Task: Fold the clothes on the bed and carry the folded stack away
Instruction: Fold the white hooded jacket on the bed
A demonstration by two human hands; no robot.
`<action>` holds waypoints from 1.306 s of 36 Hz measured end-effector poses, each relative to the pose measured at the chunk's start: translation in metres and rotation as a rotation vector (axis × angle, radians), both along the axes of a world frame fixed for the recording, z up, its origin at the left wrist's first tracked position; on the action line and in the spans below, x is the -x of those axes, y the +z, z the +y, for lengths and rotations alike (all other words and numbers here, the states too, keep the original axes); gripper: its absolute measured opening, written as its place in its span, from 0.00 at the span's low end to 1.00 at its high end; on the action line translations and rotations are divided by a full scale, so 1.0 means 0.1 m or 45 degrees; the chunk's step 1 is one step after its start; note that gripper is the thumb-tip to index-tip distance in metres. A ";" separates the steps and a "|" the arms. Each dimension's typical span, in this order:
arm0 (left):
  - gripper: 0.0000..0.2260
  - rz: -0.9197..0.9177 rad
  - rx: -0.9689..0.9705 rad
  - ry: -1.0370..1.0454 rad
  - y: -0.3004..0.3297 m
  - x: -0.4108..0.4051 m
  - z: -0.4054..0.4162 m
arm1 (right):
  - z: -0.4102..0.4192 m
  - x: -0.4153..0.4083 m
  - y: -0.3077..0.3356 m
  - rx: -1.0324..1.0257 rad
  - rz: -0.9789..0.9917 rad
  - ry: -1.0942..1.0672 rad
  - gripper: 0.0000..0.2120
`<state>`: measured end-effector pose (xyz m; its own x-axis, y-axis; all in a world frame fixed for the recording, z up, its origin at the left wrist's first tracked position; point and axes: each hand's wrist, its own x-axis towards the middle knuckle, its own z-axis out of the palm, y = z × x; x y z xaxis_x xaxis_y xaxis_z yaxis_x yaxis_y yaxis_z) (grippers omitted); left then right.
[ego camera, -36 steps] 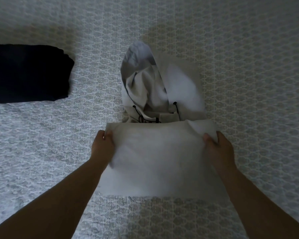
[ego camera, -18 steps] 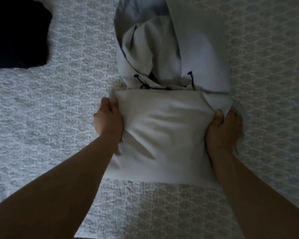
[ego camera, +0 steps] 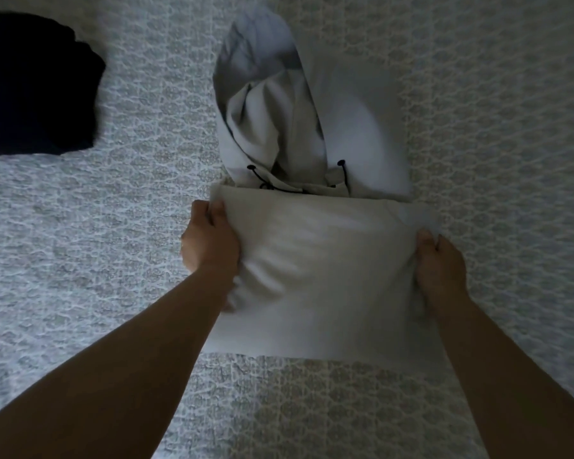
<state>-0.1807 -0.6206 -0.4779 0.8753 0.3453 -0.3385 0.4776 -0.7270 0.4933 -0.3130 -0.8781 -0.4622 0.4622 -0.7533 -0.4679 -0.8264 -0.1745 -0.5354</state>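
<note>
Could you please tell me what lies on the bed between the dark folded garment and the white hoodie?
Only bare patterned bedspread shows between the dark garment and the white hoodie in the head view; nothing else lies there.

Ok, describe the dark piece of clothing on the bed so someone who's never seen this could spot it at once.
Start from the patterned bedspread that fills the view. At its far left edge, well left of the white hoodie that both hands grip, lies the dark garment, cut off by the frame. It is the only near-black thing there, and neither hand touches it.
</note>
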 end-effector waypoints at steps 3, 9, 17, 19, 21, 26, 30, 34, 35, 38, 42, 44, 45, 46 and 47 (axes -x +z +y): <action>0.11 0.023 0.019 0.046 -0.09 -0.03 -0.02 | -0.03 -0.04 -0.09 -0.017 0.000 0.037 0.19; 0.13 0.082 0.029 0.032 -0.09 -0.12 -0.02 | 0.11 -0.11 -0.19 0.176 0.039 -0.045 0.17; 0.21 -0.443 -0.225 -1.023 0.25 0.30 -0.21 | 0.52 -0.12 0.09 0.691 -0.110 0.257 0.21; 0.25 -0.322 -0.278 -1.349 0.19 0.47 -0.21 | 0.63 -0.03 0.04 0.609 -0.055 0.501 0.21; 0.26 -0.201 -0.363 -1.379 0.08 0.54 -0.19 | 0.63 0.04 -0.06 0.536 0.047 0.622 0.25; 0.28 -0.059 -0.507 -1.345 -0.08 0.50 -0.25 | 0.53 0.00 -0.22 0.538 0.195 0.732 0.28; 0.31 -0.071 -0.341 -1.260 0.05 0.45 -0.23 | 0.53 -0.04 -0.13 0.548 0.205 0.727 0.26; 0.31 -0.214 0.064 -0.635 0.32 0.06 -0.33 | 0.39 -0.36 0.07 0.629 0.001 0.672 0.26; 0.31 -0.201 0.135 -0.453 0.37 -0.10 -0.37 | 0.34 -0.49 0.13 0.628 -0.052 0.673 0.26; 0.37 -0.057 0.253 -0.259 0.45 -0.62 -0.48 | 0.22 -0.91 0.33 0.644 -0.195 0.754 0.25; 0.43 0.116 0.401 0.005 0.49 -1.22 -0.62 | 0.29 -1.39 0.52 0.558 -0.378 1.013 0.18; 0.41 0.248 0.465 0.131 0.50 -1.41 -0.65 | 0.41 -1.56 0.55 0.328 -0.394 1.078 0.16; 0.36 0.290 0.515 0.143 0.51 -1.49 -0.65 | 0.46 -1.66 0.56 0.170 -0.401 1.057 0.15; 0.29 0.309 0.565 0.129 0.52 -1.53 -0.65 | 0.52 -1.74 0.55 -0.018 -0.386 1.003 0.14; 0.23 0.307 0.601 0.103 0.54 -1.56 -0.65 | 0.58 -1.83 0.56 -0.202 -0.356 0.937 0.14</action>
